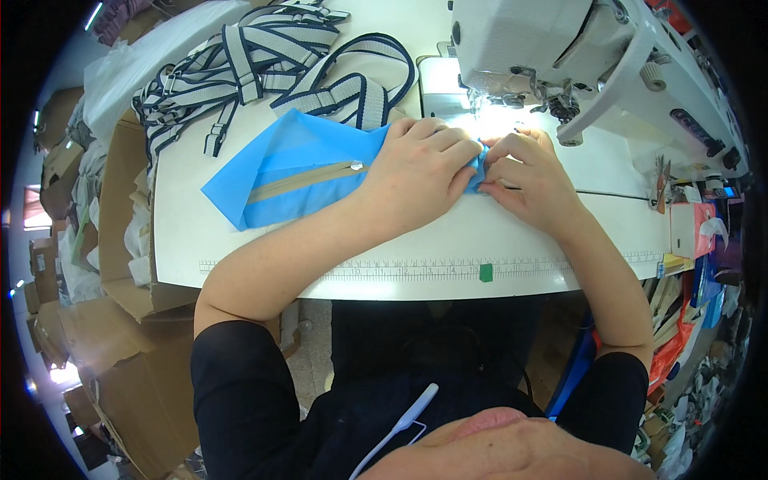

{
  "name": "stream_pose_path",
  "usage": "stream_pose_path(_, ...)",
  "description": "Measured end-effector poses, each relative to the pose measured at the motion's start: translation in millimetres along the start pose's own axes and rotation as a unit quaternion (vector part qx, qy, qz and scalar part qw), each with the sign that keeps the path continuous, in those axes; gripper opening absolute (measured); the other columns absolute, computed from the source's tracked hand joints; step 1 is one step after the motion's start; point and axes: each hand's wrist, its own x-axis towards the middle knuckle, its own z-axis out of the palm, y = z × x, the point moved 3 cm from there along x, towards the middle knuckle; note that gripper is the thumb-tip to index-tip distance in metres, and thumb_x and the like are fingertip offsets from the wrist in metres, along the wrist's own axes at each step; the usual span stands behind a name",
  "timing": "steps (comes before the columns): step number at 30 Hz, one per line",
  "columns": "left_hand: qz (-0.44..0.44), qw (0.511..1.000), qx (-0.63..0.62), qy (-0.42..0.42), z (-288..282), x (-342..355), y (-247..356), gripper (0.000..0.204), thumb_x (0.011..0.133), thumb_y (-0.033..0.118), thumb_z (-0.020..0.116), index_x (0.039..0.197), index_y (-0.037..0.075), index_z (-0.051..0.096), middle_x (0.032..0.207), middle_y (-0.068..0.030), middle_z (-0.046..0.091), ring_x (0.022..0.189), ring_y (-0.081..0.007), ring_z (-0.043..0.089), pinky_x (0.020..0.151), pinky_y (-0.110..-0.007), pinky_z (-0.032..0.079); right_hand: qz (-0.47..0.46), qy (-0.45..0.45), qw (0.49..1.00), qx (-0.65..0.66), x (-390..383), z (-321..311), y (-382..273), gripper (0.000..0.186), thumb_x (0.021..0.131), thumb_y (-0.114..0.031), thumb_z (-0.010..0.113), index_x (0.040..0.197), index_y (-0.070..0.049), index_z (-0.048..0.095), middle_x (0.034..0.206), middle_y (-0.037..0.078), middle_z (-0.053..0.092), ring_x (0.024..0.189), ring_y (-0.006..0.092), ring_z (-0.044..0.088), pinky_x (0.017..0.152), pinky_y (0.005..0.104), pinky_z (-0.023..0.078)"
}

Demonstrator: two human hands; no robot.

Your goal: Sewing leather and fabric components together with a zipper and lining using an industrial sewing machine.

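Observation:
A blue piece of fabric with a tan zipper sewn along it lies on the white table. A silvery zipper pull sits near the zipper's right end. My left hand presses over the fabric's right part, its fingers bent and closed on the cloth. Just to its right, my right hand pinches the gathered right edge of the same fabric between thumb and fingers. Both hands are just in front of the lit needle area of a white sewing machine. The fabric under my left palm is hidden.
Striped grey and navy straps with buckles are heaped at the back left. A ruler strip with a green marker runs along the table's front edge. Small scissors lie at the right. Cardboard boxes stand at the left.

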Motion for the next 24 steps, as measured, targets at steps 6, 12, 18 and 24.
stream_pose_path(6,0.004,1.0,-0.015,-0.01,-7,-1,2,0.025,0.08,0.018,0.071,0.104,0.013,0.064,0.103,-0.0045,0.065,0.107,-0.0242,0.059,0.092,-0.04,0.041,0.0,0.004,1.0,0.005,-1,0,1,0.014,0.078,-0.019,0.076,0.08,-0.013,0.063,0.099,-0.003,0.057,0.093,0.0168,0.057,0.08,0.0409,0.036)
stream_pose_path(12,0.017,1.0,-0.01,-0.009,0,1,-6,0.027,0.079,0.02,0.074,0.103,0.013,0.064,0.104,-0.0048,0.065,0.108,-0.0257,0.058,0.092,-0.041,0.041,0.022,-0.001,1.0,0.005,-1,0,4,0.01,0.08,-0.018,0.074,0.082,-0.015,0.065,0.1,-0.004,0.058,0.095,0.0157,0.058,0.082,0.0404,0.037)
stream_pose_path(18,0.021,1.0,0.005,-0.006,5,10,-17,0.024,0.082,0.024,0.073,0.103,0.016,0.064,0.104,-0.0023,0.066,0.11,-0.0221,0.058,0.095,-0.042,0.04,0.025,0.012,1.0,-0.005,6,0,12,0.009,0.081,-0.018,0.073,0.085,-0.014,0.067,0.101,-0.004,0.058,0.092,0.015,0.06,0.083,0.0378,0.043)
stream_pose_path(24,0.022,1.0,-0.008,-0.012,10,10,-21,0.023,0.084,0.027,0.072,0.103,0.016,0.064,0.105,-0.0019,0.067,0.11,-0.0224,0.057,0.096,-0.043,0.039,0.007,0.038,0.999,-0.028,6,1,7,0.009,0.082,-0.017,0.073,0.085,-0.012,0.067,0.098,-0.003,0.06,0.084,0.0156,0.062,0.078,0.0358,0.046)
